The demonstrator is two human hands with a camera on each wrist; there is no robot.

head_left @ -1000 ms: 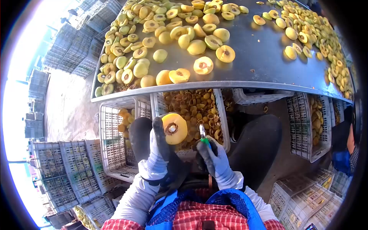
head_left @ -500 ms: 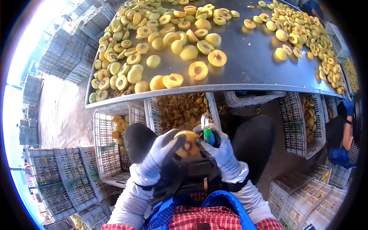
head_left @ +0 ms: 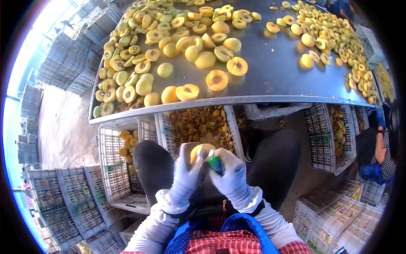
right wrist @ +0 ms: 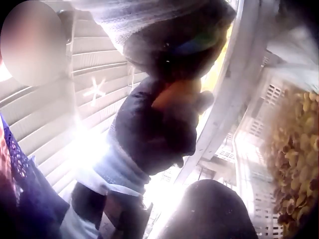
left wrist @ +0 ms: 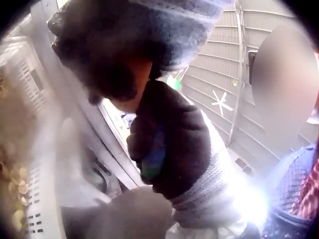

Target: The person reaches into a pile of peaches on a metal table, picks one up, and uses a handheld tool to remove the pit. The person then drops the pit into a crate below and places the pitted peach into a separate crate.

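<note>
Over the lap, the gloved left hand (head_left: 185,169) grips a yellow fruit half (head_left: 200,153). Right beside it the gloved right hand (head_left: 229,172) has its fingers curled round the green handle (head_left: 215,164) of a small metal-tipped tool, whose tip is at the fruit. In the left wrist view, the left hand (left wrist: 129,45) holds the orange-looking fruit (left wrist: 134,94) against the dark-gloved right hand (left wrist: 174,139). From the right wrist view, the fruit (right wrist: 178,95) shows between the right hand (right wrist: 174,42) and the left hand (right wrist: 149,127); fingers hide the tool's tip.
A metal table (head_left: 253,84) with many fruit halves (head_left: 205,60) spans the front. Below its edge stand a crate (head_left: 161,133) of small brown-yellow pieces and a crate of fruit (head_left: 105,169). Stacked crates (head_left: 59,203) stand left, others (head_left: 338,211) right. Another person's arm (head_left: 380,146) shows at right.
The hands have come together and the tool now meets the fruit, which has turned from facing the camera. The view has shifted slightly.
</note>
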